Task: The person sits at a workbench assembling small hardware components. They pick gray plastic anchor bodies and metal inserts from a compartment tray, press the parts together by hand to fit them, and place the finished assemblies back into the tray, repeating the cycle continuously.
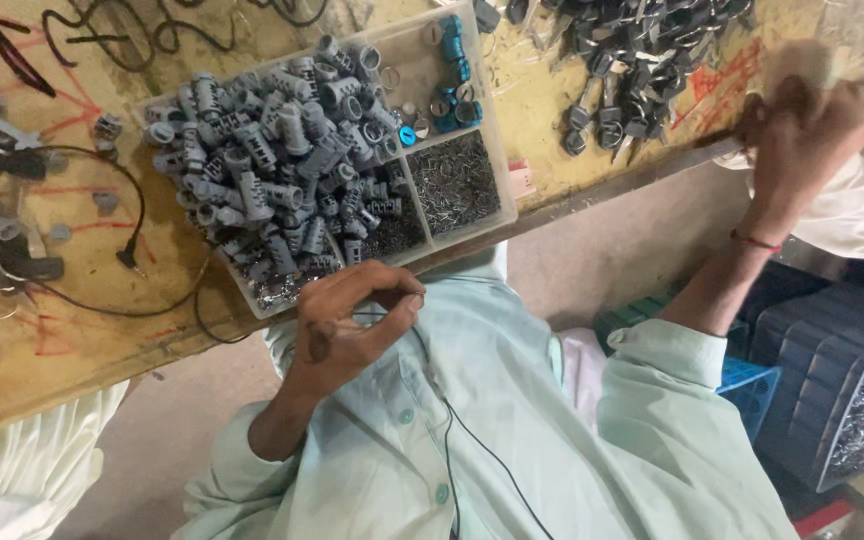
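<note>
Pale green shirt (pixel 512 400), left hand (pixel 352 320) pinched shut beside the parts tray (pixel 497 215) on the worn yellow bench (pixel 82 340).

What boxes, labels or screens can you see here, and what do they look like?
No labels or screens show.
Clear plastic tray: on the bench, divided, rectangular, holding grey cylinders and small metal bits.
Blue crate: on the floor at right, ribbed plastic.
Dark grey crate: far right, ribbed wall.

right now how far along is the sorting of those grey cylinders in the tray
Done: nothing finished shows. In hand: the left hand pinches something small at the edge of the divided tray; the right hand is raised at the bench edge, blurred. Left: a full heap of grey cylinders, plus dark keys piled beyond.
</note>
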Demonstrator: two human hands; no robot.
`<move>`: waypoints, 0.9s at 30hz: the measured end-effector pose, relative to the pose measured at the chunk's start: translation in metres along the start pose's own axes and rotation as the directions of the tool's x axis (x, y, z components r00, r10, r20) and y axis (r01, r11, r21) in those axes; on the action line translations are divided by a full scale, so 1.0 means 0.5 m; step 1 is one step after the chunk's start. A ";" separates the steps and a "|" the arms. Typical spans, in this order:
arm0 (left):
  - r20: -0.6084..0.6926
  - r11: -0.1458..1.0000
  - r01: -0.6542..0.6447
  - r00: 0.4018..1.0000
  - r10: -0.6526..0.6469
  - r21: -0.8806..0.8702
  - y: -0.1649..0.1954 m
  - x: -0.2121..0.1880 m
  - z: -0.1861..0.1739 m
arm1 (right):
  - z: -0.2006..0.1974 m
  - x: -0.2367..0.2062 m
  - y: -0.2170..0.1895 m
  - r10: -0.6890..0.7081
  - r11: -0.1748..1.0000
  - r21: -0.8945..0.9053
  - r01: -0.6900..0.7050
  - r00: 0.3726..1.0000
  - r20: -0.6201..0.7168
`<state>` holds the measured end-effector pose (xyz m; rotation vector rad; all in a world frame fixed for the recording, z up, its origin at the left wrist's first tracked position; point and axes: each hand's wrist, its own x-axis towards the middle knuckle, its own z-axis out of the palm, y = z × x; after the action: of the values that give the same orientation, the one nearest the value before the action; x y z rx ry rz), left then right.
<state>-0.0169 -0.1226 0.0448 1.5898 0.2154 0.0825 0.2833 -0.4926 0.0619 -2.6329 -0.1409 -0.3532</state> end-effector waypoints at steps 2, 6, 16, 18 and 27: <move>0.004 1.000 0.003 1.000 -0.003 0.012 0.005 0.002 -0.002 | -0.014 -0.017 0.001 0.217 0.830 0.492 -0.263 0.965 0.150; 0.044 1.000 0.010 0.999 -0.011 0.009 0.013 0.013 0.003 | -0.034 -0.051 -0.009 0.055 0.330 0.891 -0.313 0.948 0.313; 0.067 0.991 -0.128 0.990 0.125 0.042 0.036 0.026 0.019 | 0.050 -0.132 -0.077 0.031 0.156 0.836 -0.525 0.849 0.528; 0.069 0.992 -0.113 0.992 0.108 0.061 0.033 0.025 0.021 | 0.066 -0.144 -0.106 0.122 0.150 0.846 -0.511 0.859 0.497; 0.098 1.000 0.015 0.995 -0.012 -0.026 0.017 0.025 0.038 | 0.092 -0.186 -0.194 -0.075 0.374 0.897 -0.235 0.957 0.282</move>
<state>-0.0004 -0.1391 0.0515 1.5612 0.1481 -0.0035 0.1887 -0.3890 0.0404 -1.4816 -0.2197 0.1510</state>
